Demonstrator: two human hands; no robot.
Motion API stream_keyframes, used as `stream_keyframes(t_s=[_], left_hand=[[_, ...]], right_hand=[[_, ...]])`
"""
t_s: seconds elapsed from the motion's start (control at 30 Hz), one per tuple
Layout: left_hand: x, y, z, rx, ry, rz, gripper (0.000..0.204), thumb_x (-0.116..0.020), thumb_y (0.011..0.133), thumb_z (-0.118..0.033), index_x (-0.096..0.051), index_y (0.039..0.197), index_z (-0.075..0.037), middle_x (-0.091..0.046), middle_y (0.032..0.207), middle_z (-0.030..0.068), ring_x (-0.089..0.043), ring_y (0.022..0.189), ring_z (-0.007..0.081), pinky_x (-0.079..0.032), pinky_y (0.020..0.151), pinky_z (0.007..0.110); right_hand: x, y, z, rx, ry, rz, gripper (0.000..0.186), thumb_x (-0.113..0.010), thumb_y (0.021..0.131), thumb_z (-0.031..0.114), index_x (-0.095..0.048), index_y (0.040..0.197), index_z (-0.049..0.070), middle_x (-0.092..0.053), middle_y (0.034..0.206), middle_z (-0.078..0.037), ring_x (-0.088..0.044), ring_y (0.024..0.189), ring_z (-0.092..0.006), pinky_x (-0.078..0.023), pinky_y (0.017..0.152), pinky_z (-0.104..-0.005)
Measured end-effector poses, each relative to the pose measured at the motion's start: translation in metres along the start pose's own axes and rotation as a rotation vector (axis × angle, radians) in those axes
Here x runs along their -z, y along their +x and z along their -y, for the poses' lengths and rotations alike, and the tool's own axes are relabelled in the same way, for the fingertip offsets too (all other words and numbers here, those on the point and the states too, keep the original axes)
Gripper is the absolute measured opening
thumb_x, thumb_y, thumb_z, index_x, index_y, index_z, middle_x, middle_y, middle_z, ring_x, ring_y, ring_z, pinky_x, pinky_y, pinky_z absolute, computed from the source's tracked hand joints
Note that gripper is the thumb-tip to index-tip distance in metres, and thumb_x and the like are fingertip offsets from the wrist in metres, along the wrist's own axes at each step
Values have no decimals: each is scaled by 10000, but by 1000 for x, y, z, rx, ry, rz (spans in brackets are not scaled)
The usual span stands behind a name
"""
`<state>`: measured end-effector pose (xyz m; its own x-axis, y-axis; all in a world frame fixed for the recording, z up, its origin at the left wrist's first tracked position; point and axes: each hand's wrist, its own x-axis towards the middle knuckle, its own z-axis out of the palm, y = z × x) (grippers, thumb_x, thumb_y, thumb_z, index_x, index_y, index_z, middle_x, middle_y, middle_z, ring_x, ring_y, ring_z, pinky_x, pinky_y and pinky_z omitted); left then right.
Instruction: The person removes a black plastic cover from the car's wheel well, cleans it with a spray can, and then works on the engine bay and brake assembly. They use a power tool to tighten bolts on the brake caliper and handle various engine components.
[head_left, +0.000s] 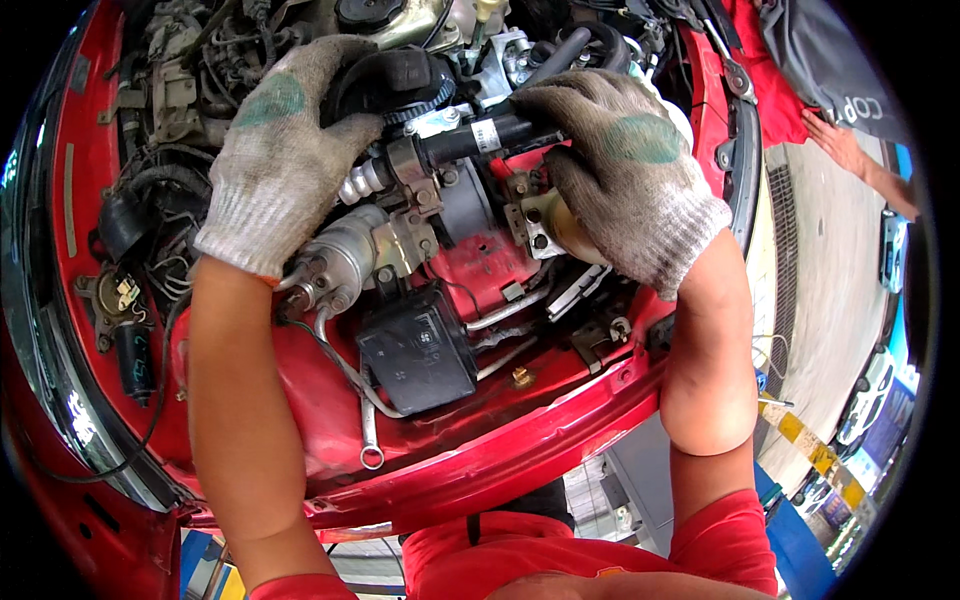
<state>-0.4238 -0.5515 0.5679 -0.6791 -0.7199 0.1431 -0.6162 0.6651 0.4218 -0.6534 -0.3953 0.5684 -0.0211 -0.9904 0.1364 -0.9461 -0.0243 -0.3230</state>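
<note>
My left hand (275, 150), in a grey knit glove with a green patch, curls round a black curved piece with a ribbed edge (392, 85); its fingers lie along the far side and the thumb is below. To the right, my right hand (640, 160), in a matching glove, closes over the right end of a thick black tube (475, 140) with a white label. Some right fingertips are hidden. A metal bracket (410, 170) clasps the tube's left part. Under it sit a silver cylindrical part (345, 255) and a black plastic box (420, 355).
A ring spanner (370, 435) rests near the front edge of the red car body (480, 450). Wires and hoses (170, 180) crowd the left side. At the far right, another person's hand (835, 140) touches a dark cover (840, 60).
</note>
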Motion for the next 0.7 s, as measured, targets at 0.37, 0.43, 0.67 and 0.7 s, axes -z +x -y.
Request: stream_keyframes(t_s=[0.37,0.43,0.67,0.7], left_hand=[[0,1,4,101,15,22,542,-770,862,-245,-640,1367,-98,-667,1362,172,-631,1262,375,-503,1061,432],[-3,1,9,93,20,15,544,-769,863,-249,-639,1367,-91,-665,1362,177,-629,1264,377,-501,1063,434],[0,2,5,116,21,0,540,-765,868,-244,-635,1359,-60,-664,1346,195,-625,1264,381,-499,1068,440],[-1,1,6,102,21,1,537,-764,868,-239,-636,1357,-58,-663,1346,197,-627,1262,380,-500,1069,440]], right_hand=[[-2,2,3,19,7,-69,315,-667,891,155,-696,1195,75,-674,1189,-157,-610,1175,-389,-446,1056,-494],[-3,3,2,27,4,-65,314,-668,896,157,-695,1198,74,-675,1189,-157,-611,1173,-389,-446,1053,-494],[1,4,4,12,-17,-52,312,-672,898,155,-695,1198,75,-674,1186,-157,-611,1167,-391,-449,1047,-493],[1,5,4,19,-16,-55,312,-671,898,157,-695,1199,75,-674,1185,-158,-611,1167,-392,-449,1047,-493]])
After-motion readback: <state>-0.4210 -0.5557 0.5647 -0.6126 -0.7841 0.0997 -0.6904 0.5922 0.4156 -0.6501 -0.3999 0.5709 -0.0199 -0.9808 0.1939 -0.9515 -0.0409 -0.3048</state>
